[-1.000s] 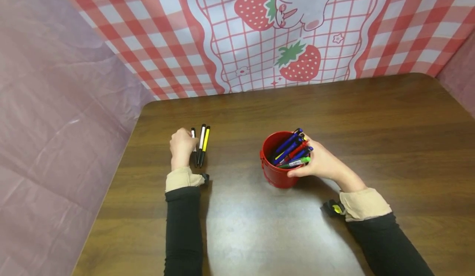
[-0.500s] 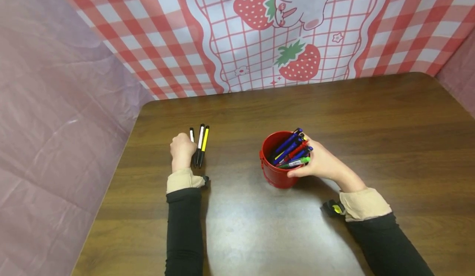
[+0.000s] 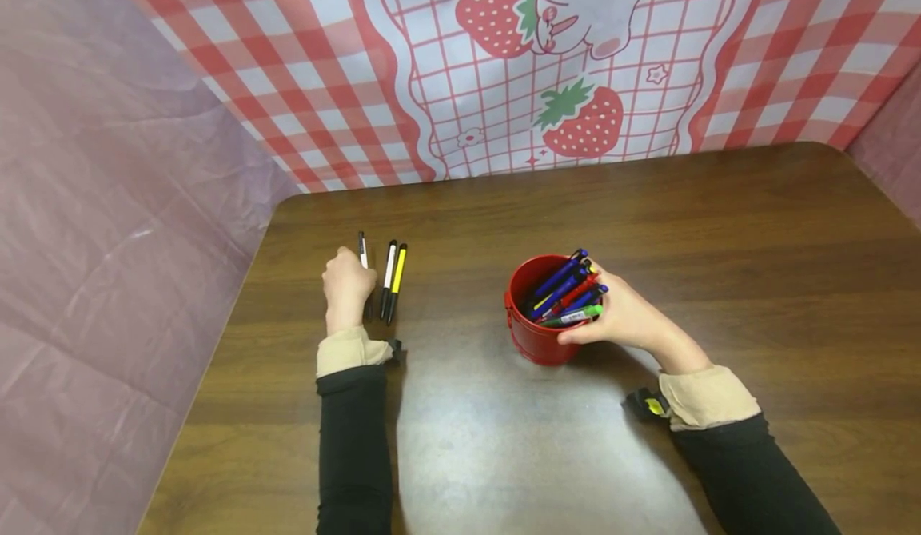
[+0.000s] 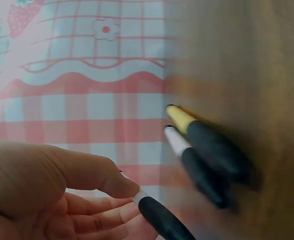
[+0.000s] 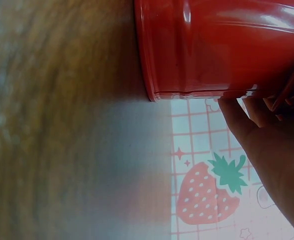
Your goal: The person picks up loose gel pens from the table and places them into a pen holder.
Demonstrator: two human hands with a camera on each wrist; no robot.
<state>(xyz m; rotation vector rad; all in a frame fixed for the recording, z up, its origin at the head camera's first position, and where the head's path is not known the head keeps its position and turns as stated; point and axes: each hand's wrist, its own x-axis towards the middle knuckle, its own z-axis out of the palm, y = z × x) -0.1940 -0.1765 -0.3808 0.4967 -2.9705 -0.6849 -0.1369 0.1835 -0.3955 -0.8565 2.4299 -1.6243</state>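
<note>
At the table's left side my left hand (image 3: 348,285) pinches a white pen with a black grip (image 4: 163,218) between thumb and fingers, and its upper end sticks out past the knuckles. Just right of it, a white-and-black pen (image 3: 389,267) and a yellow-and-black pen (image 3: 399,271) lie side by side on the wood. My right hand (image 3: 633,319) grips the right side of a red metal bucket (image 3: 536,345), thumb in front and fingers behind. Blue, red and green pens (image 3: 576,316) lean in the bucket toward that hand; their lower ends are hidden.
The brown wooden table (image 3: 460,439) reaches back to a red-and-white checked cloth (image 3: 316,79) with strawberries. A pinkish sheet (image 3: 108,279) hangs along the left edge. Bare wood lies between the loose pens and the bucket.
My left hand has slid the white pen slightly left and away from me, parting it from the two other pens. The right hand and bucket have stayed in place.
</note>
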